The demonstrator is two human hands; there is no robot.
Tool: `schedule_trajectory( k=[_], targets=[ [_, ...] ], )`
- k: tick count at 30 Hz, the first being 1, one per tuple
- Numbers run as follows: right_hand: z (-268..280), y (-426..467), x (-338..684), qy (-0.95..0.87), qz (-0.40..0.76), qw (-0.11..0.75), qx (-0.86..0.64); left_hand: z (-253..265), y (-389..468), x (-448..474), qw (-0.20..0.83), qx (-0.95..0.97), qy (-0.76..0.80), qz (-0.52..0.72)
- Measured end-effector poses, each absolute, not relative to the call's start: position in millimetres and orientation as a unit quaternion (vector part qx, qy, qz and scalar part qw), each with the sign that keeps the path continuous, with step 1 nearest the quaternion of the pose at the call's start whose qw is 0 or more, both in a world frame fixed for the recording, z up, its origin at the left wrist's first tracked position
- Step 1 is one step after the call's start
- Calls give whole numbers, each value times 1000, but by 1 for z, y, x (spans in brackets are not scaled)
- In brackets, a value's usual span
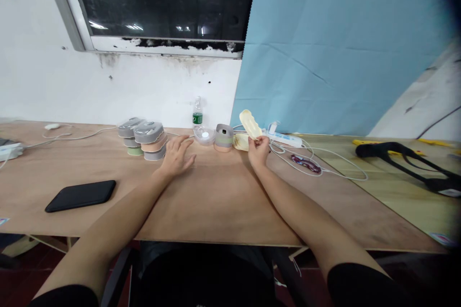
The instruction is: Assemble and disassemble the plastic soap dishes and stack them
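My right hand [258,151] pinches the lower end of a thin, pale yellow piece with a wavy edge [250,123], held upright above the table. A second pale yellow piece [240,142] lies just behind that hand, partly covered by it. My left hand [177,154] hovers or rests near the table with its fingers spread and nothing in them; contact with the wood I cannot tell. Beside it on the left are stacked oval containers [149,133] in grey, peach and green. Between my hands stand a smaller grey, green and peach stack [224,138] and a clear plastic lid-like piece [204,135].
A clear bottle with a green label [197,117] stands by the wall. White cables and a power strip [286,139] lie at right, near a dark red wrapped item [306,163]. A black phone [81,195] is at left, a black frame-like object [406,160] far right.
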State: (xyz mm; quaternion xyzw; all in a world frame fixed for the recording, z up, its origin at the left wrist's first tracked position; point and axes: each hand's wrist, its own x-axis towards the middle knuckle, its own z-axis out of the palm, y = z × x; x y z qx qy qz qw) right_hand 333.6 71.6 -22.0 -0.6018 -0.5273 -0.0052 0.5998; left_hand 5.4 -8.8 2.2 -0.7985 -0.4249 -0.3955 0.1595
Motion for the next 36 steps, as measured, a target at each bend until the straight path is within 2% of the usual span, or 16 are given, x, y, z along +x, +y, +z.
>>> schedule_trajectory(
  k=[3, 9, 18, 21, 25, 31, 36],
  targets=[
    [-21, 54, 315, -599, 22, 595, -535, 0, -8, 10, 145, -822, -405, -373],
    [-22, 20, 273, -726, 66, 508, -459, -2, -6, 5, 97, -837, -389, -372],
    [-22, 27, 269, -763, 115, 389, -503, -4, -5, 6, -4, -860, -453, -233],
    [-23, 39, 275, -718, 82, 423, -547, -9, 2, 3, -12, -871, -448, -200],
    [-20, 57, 279, -677, 11, 449, -584, -15, 10, -1, -8, -863, -453, -222],
    [-24, 78, 280, -698, -56, 398, -593, -14, 8, -2, -37, -864, -451, -222],
    [-33, 83, 283, -724, -61, 368, -580, -12, 7, -3, -42, -865, -450, -217]
  ],
)
